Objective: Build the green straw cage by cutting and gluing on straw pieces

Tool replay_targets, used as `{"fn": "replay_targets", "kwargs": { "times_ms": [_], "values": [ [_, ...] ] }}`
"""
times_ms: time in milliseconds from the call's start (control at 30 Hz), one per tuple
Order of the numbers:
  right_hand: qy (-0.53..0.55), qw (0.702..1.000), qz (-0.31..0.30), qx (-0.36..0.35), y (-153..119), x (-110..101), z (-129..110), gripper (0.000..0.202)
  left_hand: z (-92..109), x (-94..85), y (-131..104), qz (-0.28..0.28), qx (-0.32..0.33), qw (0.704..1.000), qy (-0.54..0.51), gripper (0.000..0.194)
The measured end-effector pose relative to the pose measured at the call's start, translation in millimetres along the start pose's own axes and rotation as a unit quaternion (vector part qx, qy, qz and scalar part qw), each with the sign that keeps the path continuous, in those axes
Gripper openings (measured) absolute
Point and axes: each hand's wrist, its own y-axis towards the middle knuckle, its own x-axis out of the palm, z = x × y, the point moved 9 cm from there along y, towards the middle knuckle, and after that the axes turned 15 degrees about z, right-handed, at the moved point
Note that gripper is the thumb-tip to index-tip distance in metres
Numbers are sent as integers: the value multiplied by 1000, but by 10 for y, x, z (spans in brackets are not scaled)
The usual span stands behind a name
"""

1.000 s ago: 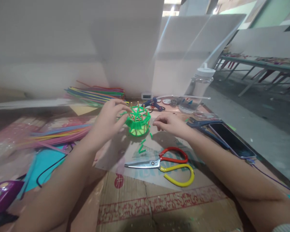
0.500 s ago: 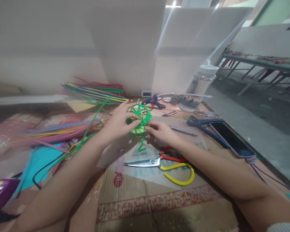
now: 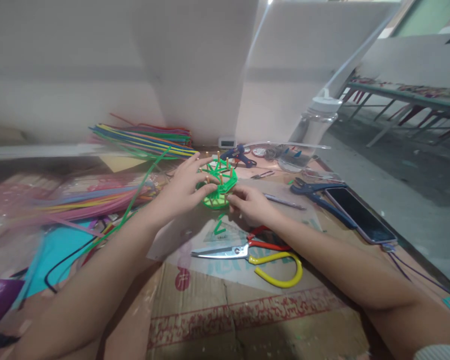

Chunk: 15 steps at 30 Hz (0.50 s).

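Observation:
A small green wheel-like frame with upright wooden pegs (image 3: 227, 186) stands on a translucent sheet (image 3: 187, 240) in the middle. My left hand (image 3: 189, 186) wraps round its left side, thumb and fingers curved on it. On the right, my right hand (image 3: 249, 202) pinches at the frame's lower right edge with thumb and forefinger; whatever lies between those fingertips is too small to tell. Short green pieces (image 3: 219, 229) lie just in front of the frame. Closer to me are scissors (image 3: 243, 251) with one red and one yellow handle.
Coloured strips (image 3: 146, 137) lie at the back left, near a blue glue gun (image 3: 238, 156). A lidded bottle (image 3: 317, 122), pliers (image 3: 322, 195) and a phone (image 3: 360, 215) are on the right. A turquoise sheet (image 3: 60, 255) lies left.
The view has shifted slightly. Both hands remain at the green frame, which sits a little further right in view; my right fingers have moved slightly at its edge.

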Motion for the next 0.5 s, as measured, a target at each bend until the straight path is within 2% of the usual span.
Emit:
{"fn": "replay_targets", "kwargs": {
  "times_ms": [100,167,267,333,433,500],
  "values": [
    [-1,1000,3,-7,8,-24,-9,17,27,-49,14,5,-7,1000,-24,31],
    [-7,1000,3,-10,10,-36,-24,18,38,-163,40,51,-23,998,-42,33],
    [-52,998,-7,-27,4,-41,-81,23,42,-372,59,125,-44,990,-50,24],
    [-105,993,-5,-60,7,-78,-174,26,36,-485,61,152,-49,986,-43,20],
    [-187,974,-1,-131,20,-202,-383,25,-29,-614,66,176,-66,982,-22,22],
    [-222,963,9,-149,55,-365,-484,24,-80,-675,74,184,-78,980,-3,27]
  ]
}}
